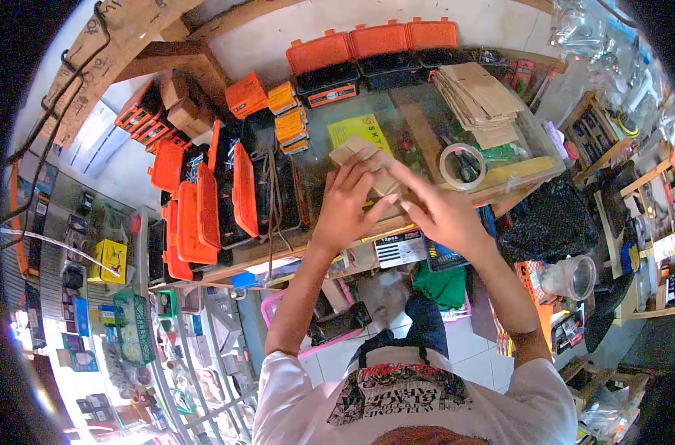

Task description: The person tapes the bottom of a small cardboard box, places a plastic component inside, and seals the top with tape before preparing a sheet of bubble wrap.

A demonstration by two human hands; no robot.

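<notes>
On the glass counter top (397, 111) in the middle of the scene, both hands meet over a small flat brown cardboard box (363, 159). The left hand (346, 208) lies on its near left part with fingers spread and pressing down, thumb hooked at the near edge, seemingly to pin it flat. The right hand (445, 215) comes in from the right, its fingers stretched across the box's right side and pinching a flap or edge there; how firmly it grips I cannot tell, since the hand hides the contact. The box is plain tan, unprinted, creased into panels, its far left corner sticking out beyond the fingertips over a yellow printed sheet (360, 130) under the glass.

Just right of the hands lies a clear roll of adhesive tape (462, 167), within easy reach. Farther off, at the far right, a stack of flattened brown cardboard sheets (477, 96) leans. Orange-lidded black plastic cases (204, 200) stand open to the left.
</notes>
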